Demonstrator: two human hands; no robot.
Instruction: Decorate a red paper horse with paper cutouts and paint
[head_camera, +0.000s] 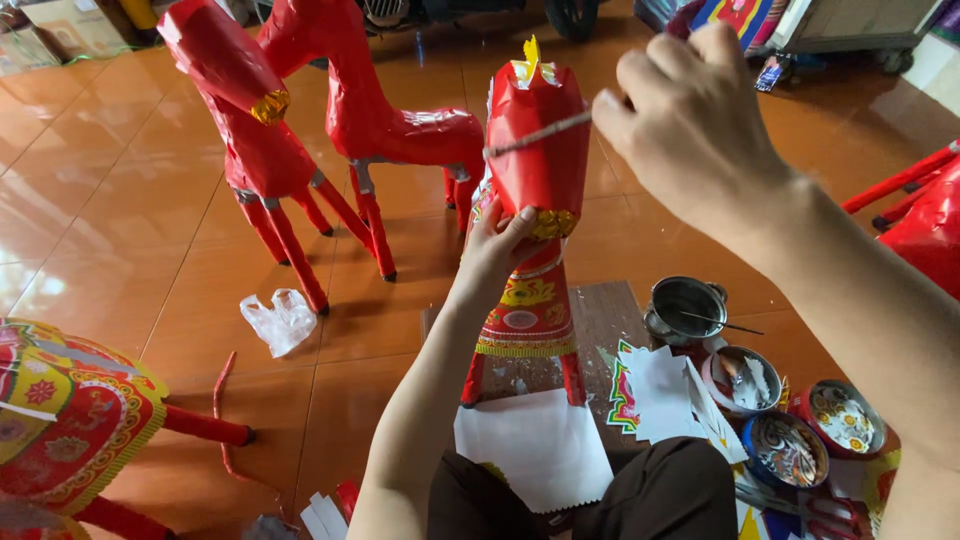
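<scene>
Glossy orange-brown floor tiles (120, 200) with dark grout lines reflect soft daylight. Cardboard boxes (60, 25) sit in the far left corner; a wheeled metal cart (860, 30) stands at the far right.

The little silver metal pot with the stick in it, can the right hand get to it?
Probably yes. The silver metal pot sits uncovered on the floor below the right hand, with nothing between them, though that hand already holds a thin stick.

Two finished red paper horses (330, 130) stand on the tiled floor (110, 190), a crumpled plastic bag (278, 320) near their legs. A steel pot (686, 308), three round tins (790, 420) and white paper sheets (535, 445) lie about the board's (615, 315) right edge.
</scene>
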